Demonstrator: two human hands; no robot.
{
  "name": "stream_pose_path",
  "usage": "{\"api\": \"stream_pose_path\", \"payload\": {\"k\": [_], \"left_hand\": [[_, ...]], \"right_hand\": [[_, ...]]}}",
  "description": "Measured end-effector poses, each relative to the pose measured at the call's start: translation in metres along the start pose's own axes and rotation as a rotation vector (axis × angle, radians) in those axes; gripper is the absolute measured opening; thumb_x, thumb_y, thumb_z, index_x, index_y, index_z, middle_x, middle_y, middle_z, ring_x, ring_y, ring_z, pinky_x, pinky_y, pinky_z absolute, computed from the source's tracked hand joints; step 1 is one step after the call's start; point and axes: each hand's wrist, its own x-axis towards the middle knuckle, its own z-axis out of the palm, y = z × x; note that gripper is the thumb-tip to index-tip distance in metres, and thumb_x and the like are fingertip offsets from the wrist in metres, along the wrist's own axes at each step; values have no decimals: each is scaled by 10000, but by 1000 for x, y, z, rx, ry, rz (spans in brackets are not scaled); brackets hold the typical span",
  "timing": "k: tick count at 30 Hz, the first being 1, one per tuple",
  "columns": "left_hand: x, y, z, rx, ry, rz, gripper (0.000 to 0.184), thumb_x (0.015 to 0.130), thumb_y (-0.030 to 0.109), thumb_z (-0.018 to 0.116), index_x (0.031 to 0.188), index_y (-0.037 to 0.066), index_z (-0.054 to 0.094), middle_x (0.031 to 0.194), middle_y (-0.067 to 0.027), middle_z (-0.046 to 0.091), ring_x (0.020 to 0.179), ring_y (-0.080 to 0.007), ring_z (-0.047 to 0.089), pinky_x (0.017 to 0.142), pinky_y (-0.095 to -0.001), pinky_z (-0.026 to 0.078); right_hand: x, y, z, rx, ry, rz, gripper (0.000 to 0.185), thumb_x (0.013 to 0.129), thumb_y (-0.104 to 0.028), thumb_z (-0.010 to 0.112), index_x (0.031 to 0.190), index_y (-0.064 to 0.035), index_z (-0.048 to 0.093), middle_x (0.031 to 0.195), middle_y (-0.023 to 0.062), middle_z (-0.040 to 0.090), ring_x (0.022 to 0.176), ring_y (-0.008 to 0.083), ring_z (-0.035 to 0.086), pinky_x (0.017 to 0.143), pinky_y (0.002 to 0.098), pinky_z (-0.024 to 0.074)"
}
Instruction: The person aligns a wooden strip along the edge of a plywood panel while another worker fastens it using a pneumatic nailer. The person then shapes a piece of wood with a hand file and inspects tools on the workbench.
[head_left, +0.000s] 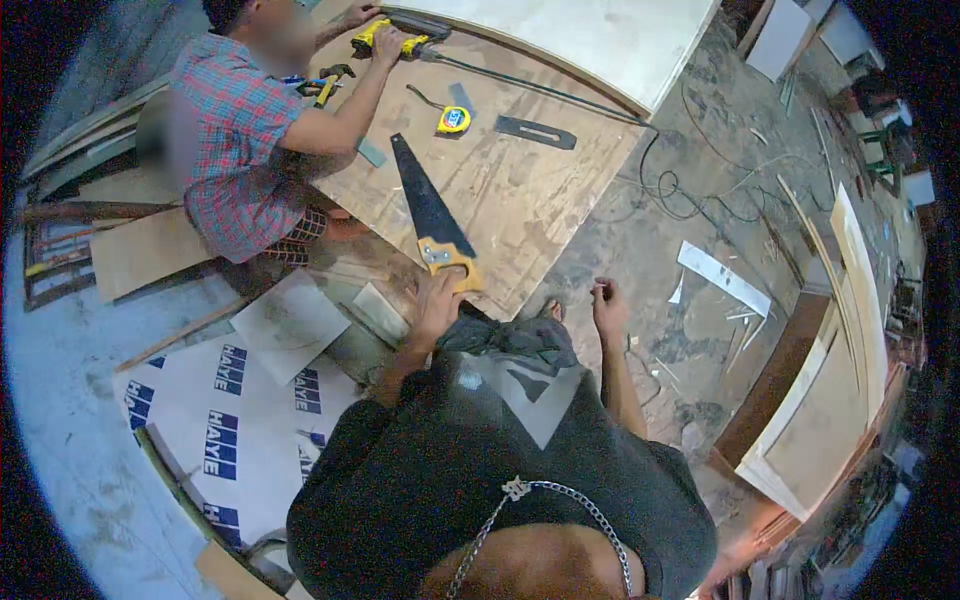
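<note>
A handsaw [432, 205] with a dark blade and a yellow-brown handle lies over the corner of the plywood sheet [530, 215], blade pointing away from me. My left hand [436, 303] has its fingers closed round the saw's handle at the sheet's near edge. Past the blade is a yellow tape measure [453, 121], and a flat dark slotted metal piece [536, 132] lies to its right. Apart from the sheet, my right hand [607, 305] hangs at my right side with fingers curled; whether something small is in them is hard to see.
A person in a checked shirt [235, 110] crouches at the left, hands by a yellow power drill [400, 42]. A hammer [328, 88] is near that person's arm. Cables [670, 190], a white strip [724, 279] and leaning boards [810, 420] are on the right.
</note>
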Motion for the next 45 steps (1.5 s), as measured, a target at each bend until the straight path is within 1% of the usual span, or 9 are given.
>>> {"api": "stream_pose_path", "payload": {"k": [11,16,18,20,23,30,32,37,45], "left_hand": [[-60,1,29,-100,-92,4,338,779,191,623,1061,20,546,1059,-187,555,1018,-379,497,882,-444,402],[-52,19,13,-139,32,-37,360,790,195,630,1089,24,527,1099,-181,528,1048,-355,494,911,-433,389],[-52,26,12,-163,285,-351,401,793,220,647,1106,11,508,1117,-187,509,1076,-353,479,931,-445,370],[-52,29,10,-178,331,-432,421,811,231,659,1120,-1,492,1080,-175,542,1037,-304,521,903,-408,402],[-57,0,36,-952,254,-541,403,829,208,670,1107,-22,491,967,-99,600,843,-147,581,737,-270,465],[-48,-46,55,-1065,-101,-525,241,822,137,665,978,-17,565,930,-60,605,854,-127,561,777,-265,444],[-47,-59,68,-1188,-102,-439,221,824,119,661,975,-15,571,926,-52,608,852,-117,561,775,-257,444],[-44,-65,69,-1215,-196,-505,141,827,116,668,922,40,597,850,-5,623,779,-69,566,696,-228,458],[-31,-61,50,-1064,-373,-500,212,840,136,644,963,-36,624,833,-38,654,751,-83,581,654,-227,458]], "right_hand": [[182,-122,90,-323,97,-722,400,781,-285,665,1061,-25,549,985,186,543,887,348,551,746,415,459],[239,-148,119,-751,21,-564,578,728,-400,689,1123,-31,483,1103,203,483,991,383,492,815,485,426],[248,-150,119,-774,-38,-507,598,718,-445,686,1103,-34,487,1115,201,492,1014,380,495,809,498,429],[243,-149,113,-814,-160,-399,598,697,-449,694,1093,-51,487,1107,201,510,1037,372,500,808,479,444],[228,-144,109,-788,-211,-311,493,681,-381,698,1010,-52,534,934,184,608,894,323,596,741,429,481],[120,-151,83,-316,-340,-163,226,692,-201,681,860,-56,637,802,175,644,750,344,623,648,406,477],[74,-143,85,-439,93,-482,161,758,-168,650,895,-84,642,797,119,631,724,287,619,632,381,476],[-8,-182,66,-520,357,-695,266,712,12,603,946,-102,654,804,103,594,733,278,582,621,356,456],[-19,-132,88,-304,363,-562,116,809,-51,609,913,-46,659,750,77,618,622,122,575,515,283,429]]}}
